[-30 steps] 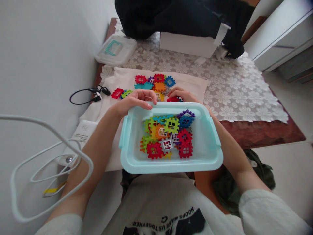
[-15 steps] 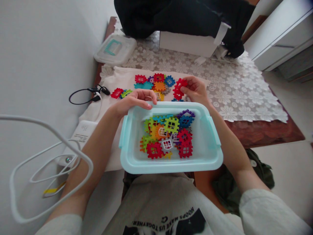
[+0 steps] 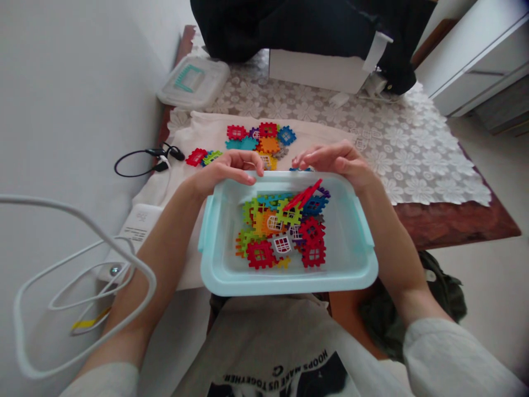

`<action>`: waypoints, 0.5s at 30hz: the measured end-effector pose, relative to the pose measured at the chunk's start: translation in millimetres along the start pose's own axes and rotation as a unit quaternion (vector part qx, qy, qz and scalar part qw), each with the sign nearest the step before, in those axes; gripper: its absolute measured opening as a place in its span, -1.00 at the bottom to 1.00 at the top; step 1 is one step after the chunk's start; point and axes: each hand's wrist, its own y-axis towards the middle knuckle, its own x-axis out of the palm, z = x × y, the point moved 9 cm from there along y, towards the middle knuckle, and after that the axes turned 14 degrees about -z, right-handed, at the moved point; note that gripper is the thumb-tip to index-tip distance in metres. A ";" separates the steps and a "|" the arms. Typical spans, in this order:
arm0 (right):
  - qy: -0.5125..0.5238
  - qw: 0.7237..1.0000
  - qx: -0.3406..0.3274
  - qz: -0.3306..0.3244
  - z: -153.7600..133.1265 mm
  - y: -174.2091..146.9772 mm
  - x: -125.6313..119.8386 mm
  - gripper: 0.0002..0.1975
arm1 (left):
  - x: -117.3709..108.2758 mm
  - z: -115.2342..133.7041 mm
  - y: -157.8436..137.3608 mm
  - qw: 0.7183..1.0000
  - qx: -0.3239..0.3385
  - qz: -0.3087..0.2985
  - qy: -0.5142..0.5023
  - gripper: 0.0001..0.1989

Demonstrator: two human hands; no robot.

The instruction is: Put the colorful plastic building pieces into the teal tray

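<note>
A light-teal plastic bin (image 3: 289,286) sits in front of me, with several colourful toothed building tiles (image 3: 261,255) in it, some with window shapes. My left hand (image 3: 231,168) is closed at the bin's far-left rim, thumb on the rim and fingers curled behind it. Over the far-right corner, my right hand (image 3: 336,164) is open with nothing in it, its fingers stretched leftward. A red tile (image 3: 303,196) leans edge-on atop the tiles at the back of the bin. Beyond the bin, more tiles (image 3: 269,145) lie on a pale cloth (image 3: 326,135).
A clear lid (image 3: 194,82) with teal trim lies at the back left. Black earphones (image 3: 154,153) rest on the left edge, near a looped white cable (image 3: 151,275). Behind stands a white box (image 3: 320,70) under black cloth (image 3: 306,25). Lace tablecloth (image 3: 433,160) covers the table.
My right hand has let go of the red tile, which now leans in the bin. That hand has come nearer and opened out. My left hand stays at the rim.
</note>
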 end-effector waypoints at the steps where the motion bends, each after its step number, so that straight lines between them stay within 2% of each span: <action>1: -0.004 1.000 0.001 0.013 2.1 0.7 -1.9 -0.48 | 0.3 0.2 0.0 1.000 0.000 -0.001 -0.001 -0.76; 4: -0.063 0.996 0.004 0.065 11.4 4.2 -14.3 -0.37 | 1.0 0.0 0.1 1.000 -0.003 -0.004 -0.006 -0.75; 7: -0.231 0.970 0.039 0.071 27.6 9.3 -24.4 -0.34 | 1.3 -0.1 0.1 1.000 -0.001 -0.009 -0.004 -0.74; 11: -0.431 0.896 0.102 -0.027 66.7 13.8 -19.6 -0.29 | 0.6 0.2 -1.0 1.000 0.002 -0.011 0.003 -0.74; 13: -0.477 0.866 0.125 -0.078 84.7 13.2 -14.9 -0.40 | 0.9 0.7 -1.4 1.000 0.003 -0.013 0.007 -0.75; 15: -0.492 0.854 0.130 -0.102 92.7 12.9 -12.6 -0.54 | 1.7 2.7 -1.5 1.000 0.009 -0.013 0.013 -0.77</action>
